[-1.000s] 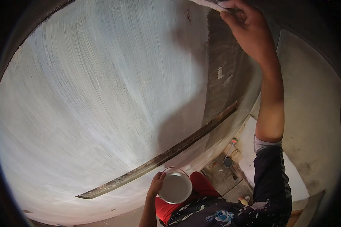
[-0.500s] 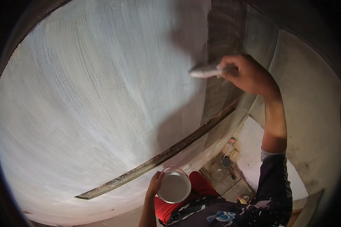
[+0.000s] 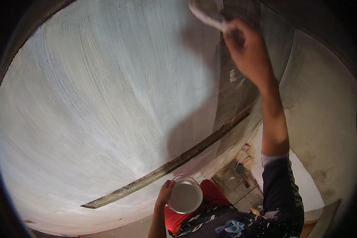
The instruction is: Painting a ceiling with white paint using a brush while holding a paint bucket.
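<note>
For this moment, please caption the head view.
Right hand holds brush-like tool at streaked wall; left hand holds pail.

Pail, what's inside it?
Inside the pail, a smooth, pale grey surface shows, probably paint. It seems to hide the bottom, so I can't see how deep it goes.

2 hands point(image 3: 165, 192) point(image 3: 249, 51) — 1 brush point(image 3: 206, 17), 1 bucket point(image 3: 186, 212) — 1 brown strip point(image 3: 166, 167)

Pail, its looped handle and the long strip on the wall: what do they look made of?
Pail: likely metal, smooth and silvery; rim and inner wall catch light, though shiny plastic isn't ruled out.
Looped handle: thin, reddish; coated wire or plastic, too fine to tell.
Long strip: probably wood, rough and weathered; brown, patchy surface.
</note>
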### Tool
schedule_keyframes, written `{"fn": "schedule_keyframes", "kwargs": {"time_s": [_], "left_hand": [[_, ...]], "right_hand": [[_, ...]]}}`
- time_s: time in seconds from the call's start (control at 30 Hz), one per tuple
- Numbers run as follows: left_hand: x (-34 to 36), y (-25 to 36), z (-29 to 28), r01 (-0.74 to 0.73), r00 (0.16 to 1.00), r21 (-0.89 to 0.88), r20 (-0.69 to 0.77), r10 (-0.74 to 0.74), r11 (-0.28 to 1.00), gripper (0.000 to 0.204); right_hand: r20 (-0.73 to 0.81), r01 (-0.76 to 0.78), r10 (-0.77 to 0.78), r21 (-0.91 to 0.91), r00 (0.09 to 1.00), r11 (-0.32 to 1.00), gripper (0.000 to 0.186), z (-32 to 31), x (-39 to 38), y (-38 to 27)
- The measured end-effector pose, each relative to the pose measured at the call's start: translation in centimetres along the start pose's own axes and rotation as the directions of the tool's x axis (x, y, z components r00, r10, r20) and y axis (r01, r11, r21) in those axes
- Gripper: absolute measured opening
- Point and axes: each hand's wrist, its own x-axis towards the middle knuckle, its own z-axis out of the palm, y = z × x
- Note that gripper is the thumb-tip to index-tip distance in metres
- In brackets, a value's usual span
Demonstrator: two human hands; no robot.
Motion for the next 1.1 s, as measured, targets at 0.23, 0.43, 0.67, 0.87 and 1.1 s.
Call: {"fn": "schedule_keyframes", "kwargs": {"time_s": [0.23,0.43,0.67,0.87,1.1], "left_hand": [[0.2,-0.5,-0.4,0.010,1.000,0.005,-0.003,-0.010,1.000,0.040],[0.4,-0.5,-0.3,-0.005,1.000,0.042,0.012,0.005,0.999,0.040],[0.1,0.6,0.3,0.014,1.000,0.002,-0.004,-0.014,1.000,0.039],[-0.1,-0.2,0.0,0.024,1.000,-0.030,-0.002,-0.024,0.999,0.041],[0.2,-0.5,-0.2,0.015,1.000,0.004,0.014,-0.015,1.000,0.043]], "right_hand": [[0.448,-0.212,0.186,0.008,0.874,0.977,0.012,-3.1,-7.5,0.9],[0.227,-0.137,0.111,0.100,0.968,0.986,0.017,-5.3,-3.0,-1.6],[-0.002,0.012,-0.012,0.101,1.000,0.995,0.015,-0.2,3.4,-2.8],[0.094,-0.048,0.032,0.177,0.995,0.983,0.016,-2.4,-0.5,-1.7],[-0.154,-0.044,0.060,0.104,0.986,0.994,0.017,-1.9,3.0,-0.8]]}}
